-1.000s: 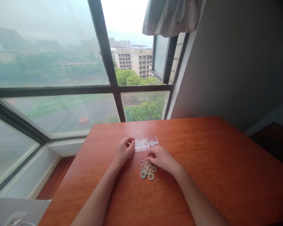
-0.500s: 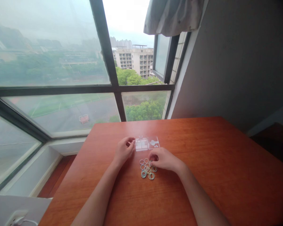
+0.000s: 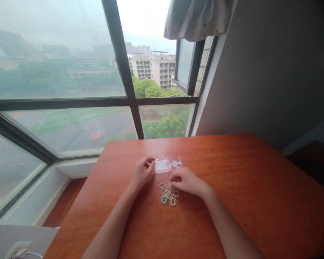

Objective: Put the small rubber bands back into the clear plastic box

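Note:
My left hand (image 3: 143, 172) is closed at the left edge of a small clear plastic box (image 3: 162, 166), its thumb and forefinger on the edge. The box lies with its transparent lid (image 3: 176, 163) folded out to the right. In front of it lies a loose pile of thin pastel rings that look like small hair ties (image 3: 169, 194), in blue, green, yellow and pink tones. Over the far right side of the pile, my right hand (image 3: 187, 180) has thumb and forefinger pinched together. Whatever the pinch holds, if anything, is hidden by the fingers.
Everything lies on a reddish-brown wooden table (image 3: 253, 201). Beyond its far edge are dark-framed windows (image 3: 135, 102), one pane swung out, with a grey curtain (image 3: 198, 19) above. A grey wall (image 3: 259, 79) rises at the right. A wall socket with a white plug (image 3: 23, 251) shows at lower left.
My right hand's pinched fingertips have risen slightly and shifted away from me, uncovering a little more of the pile. My left hand and the box have stayed in place.

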A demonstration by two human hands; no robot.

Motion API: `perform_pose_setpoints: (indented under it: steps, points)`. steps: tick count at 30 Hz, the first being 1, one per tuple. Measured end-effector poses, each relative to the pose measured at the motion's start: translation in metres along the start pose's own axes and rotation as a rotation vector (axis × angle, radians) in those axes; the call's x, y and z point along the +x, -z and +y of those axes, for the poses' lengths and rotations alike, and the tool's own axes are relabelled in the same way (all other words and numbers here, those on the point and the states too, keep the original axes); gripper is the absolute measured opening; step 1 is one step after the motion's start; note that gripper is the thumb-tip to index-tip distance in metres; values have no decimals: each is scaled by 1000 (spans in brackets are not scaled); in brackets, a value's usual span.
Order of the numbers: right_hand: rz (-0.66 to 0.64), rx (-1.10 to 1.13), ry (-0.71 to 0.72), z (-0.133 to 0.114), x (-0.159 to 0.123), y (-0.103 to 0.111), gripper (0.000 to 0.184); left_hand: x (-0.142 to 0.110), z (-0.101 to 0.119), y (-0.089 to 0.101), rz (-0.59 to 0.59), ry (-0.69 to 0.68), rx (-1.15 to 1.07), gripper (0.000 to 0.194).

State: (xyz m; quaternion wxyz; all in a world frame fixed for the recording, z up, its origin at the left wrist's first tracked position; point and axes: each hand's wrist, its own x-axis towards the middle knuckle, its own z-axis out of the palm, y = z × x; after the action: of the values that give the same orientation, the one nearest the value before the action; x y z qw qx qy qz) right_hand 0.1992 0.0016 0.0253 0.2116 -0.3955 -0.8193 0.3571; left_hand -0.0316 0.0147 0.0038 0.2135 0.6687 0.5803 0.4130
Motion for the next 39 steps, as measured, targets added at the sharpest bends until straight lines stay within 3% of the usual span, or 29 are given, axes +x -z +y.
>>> perform_pose_setpoints:
  steps: [7, 10, 14, 23, 31, 39]
  points:
    - [279, 26, 13, 2, 7, -1, 6, -7, 28, -3, -142, -120, -90, 21]
    - [341, 26, 20, 2, 8, -2, 8, -10, 37, -5, -229, -145, -131, 20]
    - [374, 32, 39, 1, 8, -1, 8, -10, 42, -6, -246, -156, -141, 16]
    - [356, 39, 46, -2, 7, -2, 8, -12, 40, -9, -250, -169, -116, 12]
    - [282, -71, -36, 2, 7, -5, 6, 0, 8, 1, 57, -13, 11, 17]
    - [142, -159, -80, 6, 6, -11, 7, 6, -9, -6, 46, 53, 18, 21]
